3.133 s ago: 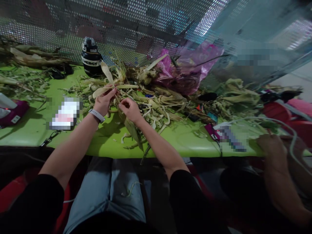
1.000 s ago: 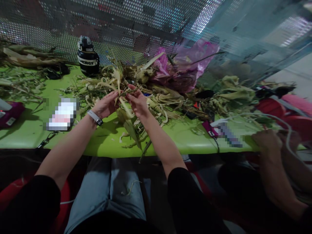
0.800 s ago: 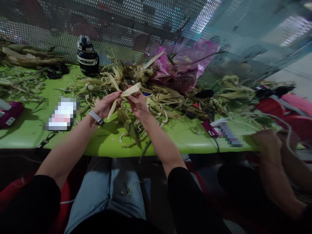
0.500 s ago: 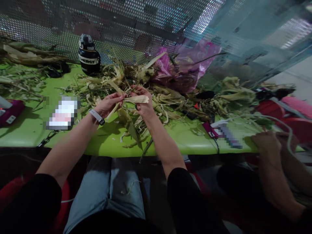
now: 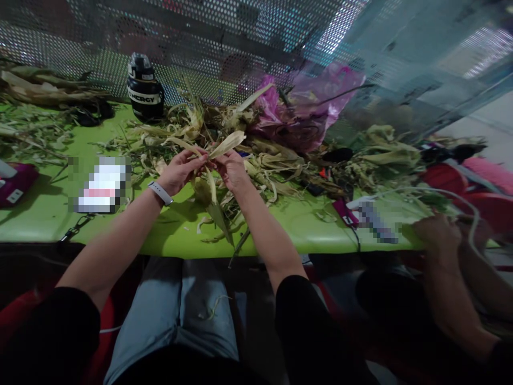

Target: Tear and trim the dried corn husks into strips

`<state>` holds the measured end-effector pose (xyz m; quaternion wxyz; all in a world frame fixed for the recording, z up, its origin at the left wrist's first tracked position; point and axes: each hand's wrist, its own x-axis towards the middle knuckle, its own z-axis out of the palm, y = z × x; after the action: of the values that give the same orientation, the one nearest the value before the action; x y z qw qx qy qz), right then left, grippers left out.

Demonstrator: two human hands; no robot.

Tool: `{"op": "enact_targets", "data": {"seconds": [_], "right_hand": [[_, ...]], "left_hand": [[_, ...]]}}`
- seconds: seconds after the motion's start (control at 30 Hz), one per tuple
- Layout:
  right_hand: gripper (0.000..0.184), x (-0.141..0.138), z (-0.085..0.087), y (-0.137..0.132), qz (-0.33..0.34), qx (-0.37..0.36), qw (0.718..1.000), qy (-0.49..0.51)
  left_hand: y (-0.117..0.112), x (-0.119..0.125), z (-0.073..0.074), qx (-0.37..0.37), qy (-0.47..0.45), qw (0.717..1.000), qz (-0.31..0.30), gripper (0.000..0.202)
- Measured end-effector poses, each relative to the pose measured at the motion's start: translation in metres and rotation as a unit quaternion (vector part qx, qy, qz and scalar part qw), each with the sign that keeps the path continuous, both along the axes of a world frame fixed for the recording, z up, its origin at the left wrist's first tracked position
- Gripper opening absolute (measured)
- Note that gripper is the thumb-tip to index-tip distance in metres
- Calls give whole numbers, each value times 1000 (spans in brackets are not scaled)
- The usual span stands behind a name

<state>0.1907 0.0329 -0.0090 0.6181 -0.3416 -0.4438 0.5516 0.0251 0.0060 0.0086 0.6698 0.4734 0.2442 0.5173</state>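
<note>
My left hand (image 5: pixel 179 171), with a white watch on the wrist, and my right hand (image 5: pixel 230 169) meet over the green table (image 5: pixel 48 214). Both pinch dry corn husk strips (image 5: pixel 224 145) between fingers and thumb. One pale strip sticks up and to the right from my right fingers. A darker husk bundle (image 5: pixel 212 206) hangs below the hands toward the table edge. Behind them lies a heap of loose husks (image 5: pixel 264 166).
A black bottle (image 5: pixel 144 95) stands at the back by the perforated metal screen (image 5: pixel 200 48). A pink plastic bag (image 5: pixel 304 112) lies in the heap. Another person's hand (image 5: pixel 436 235) holds a white cord at the right. A magenta object (image 5: pixel 16 184) is far left.
Both hands stayed together over the husks. The pale strip in my right fingers swung from pointing right to pointing up and right.
</note>
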Motion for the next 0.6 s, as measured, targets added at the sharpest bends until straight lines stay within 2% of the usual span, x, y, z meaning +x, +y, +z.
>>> {"op": "enact_targets", "data": {"seconds": [0.13,0.27,0.3,0.43,0.47,0.6], "right_hand": [[29,-8,1,-3,-11,-53,999,8],[18,-15,1,-6,32,-87,995,-48],[18,-15,1,-6,20,-81,995,-62],[21,-5,4,-6,-125,17,987,-100],[20,-2,6,-7,-129,43,984,-114],[26,2,14,-15,-55,83,984,-145]], "left_hand": [[0,2,-1,16,14,999,30,25],[2,3,-3,24,16,999,45,26],[3,3,-3,26,22,998,50,27],[5,4,-3,41,46,993,97,22],[5,4,-2,42,55,992,103,20],[4,4,-2,52,87,991,84,15]]}}
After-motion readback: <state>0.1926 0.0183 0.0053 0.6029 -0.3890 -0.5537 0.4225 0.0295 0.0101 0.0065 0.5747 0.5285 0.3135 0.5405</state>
